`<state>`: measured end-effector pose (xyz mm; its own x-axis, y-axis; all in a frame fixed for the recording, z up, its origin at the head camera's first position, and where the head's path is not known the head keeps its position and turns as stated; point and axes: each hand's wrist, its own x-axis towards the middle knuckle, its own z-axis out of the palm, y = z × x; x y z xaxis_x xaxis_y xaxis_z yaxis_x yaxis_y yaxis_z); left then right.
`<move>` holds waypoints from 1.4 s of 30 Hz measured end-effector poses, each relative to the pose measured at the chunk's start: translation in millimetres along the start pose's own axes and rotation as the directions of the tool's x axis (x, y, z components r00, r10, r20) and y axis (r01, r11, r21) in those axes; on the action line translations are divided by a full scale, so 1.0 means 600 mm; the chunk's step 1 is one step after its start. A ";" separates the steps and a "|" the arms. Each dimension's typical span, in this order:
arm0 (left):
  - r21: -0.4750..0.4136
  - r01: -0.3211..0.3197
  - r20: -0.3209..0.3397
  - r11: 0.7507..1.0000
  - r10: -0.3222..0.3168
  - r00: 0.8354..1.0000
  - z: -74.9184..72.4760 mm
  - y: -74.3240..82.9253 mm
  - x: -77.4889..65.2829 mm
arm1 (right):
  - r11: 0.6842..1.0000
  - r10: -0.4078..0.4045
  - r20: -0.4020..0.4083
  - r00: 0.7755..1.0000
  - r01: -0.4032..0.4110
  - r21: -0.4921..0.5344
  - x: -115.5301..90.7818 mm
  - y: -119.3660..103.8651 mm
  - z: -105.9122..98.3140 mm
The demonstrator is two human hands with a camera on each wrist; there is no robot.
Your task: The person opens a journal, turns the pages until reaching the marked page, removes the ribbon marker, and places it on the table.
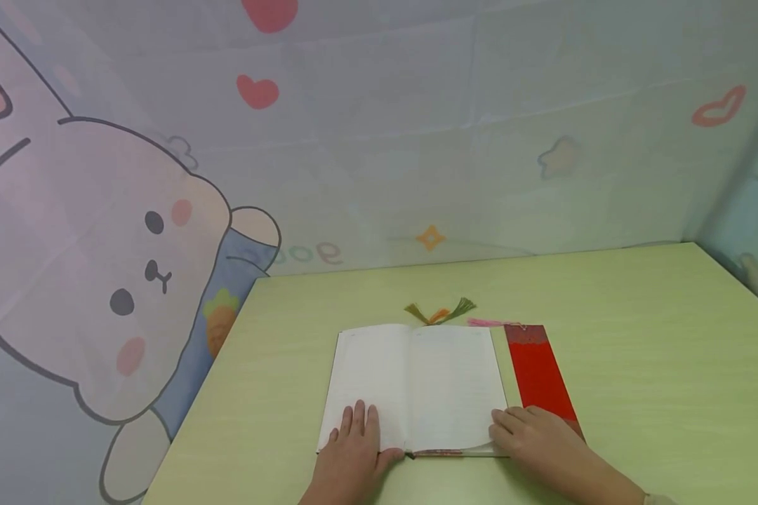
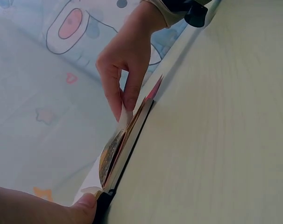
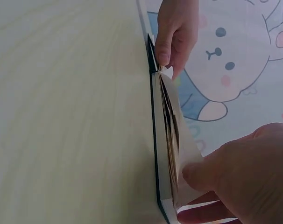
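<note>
An open notebook (image 1: 451, 379) with pale lined pages lies on the table. My left hand (image 1: 349, 456) rests on the lower left page, fingers extended and thumb by the center fold. At the lower right corner, my right hand (image 1: 537, 438) pinches a page (image 3: 188, 151) between thumb and fingers, lifting its edge off the pages beneath. Between the pages, seen from the side, a patterned slip (image 2: 112, 156) and other thin inserts show. A red bookmark (image 1: 541, 379) with a pink tassel (image 1: 486, 322) lies right of the notebook, its lower part partly behind my right hand.
Green and orange tassels (image 1: 441, 313) stick out past the notebook's top edge. The light yellow-green table (image 1: 657, 365) meets a cloth backdrop (image 1: 391, 168) printed with a rabbit, hearts and stars at the back and left.
</note>
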<state>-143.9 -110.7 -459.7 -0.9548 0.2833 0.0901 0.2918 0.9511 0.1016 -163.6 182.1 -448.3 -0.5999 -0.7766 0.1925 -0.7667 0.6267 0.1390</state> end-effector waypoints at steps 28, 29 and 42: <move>0.067 -0.001 0.024 0.998 -0.001 1.000 -0.008 0.000 0.002 | 0.995 -0.067 -0.366 0.928 0.035 -0.096 -0.001 -0.011 -0.010; 0.065 0.000 0.026 0.998 -0.001 1.000 -0.008 0.000 0.002 | 0.995 -0.067 -0.383 0.921 0.034 -0.092 0.000 -0.011 -0.009; 0.085 -0.002 0.021 0.996 0.001 1.000 -0.017 0.005 0.002 | 0.997 -0.034 -0.580 0.814 -0.009 -0.070 0.017 -0.018 -0.009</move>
<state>-143.4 -109.0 -449.0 -0.9556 0.2863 0.0693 0.2881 0.9575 0.0169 -160.5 167.7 -442.4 -0.3298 -0.6161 0.7153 -0.7435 0.6364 0.2055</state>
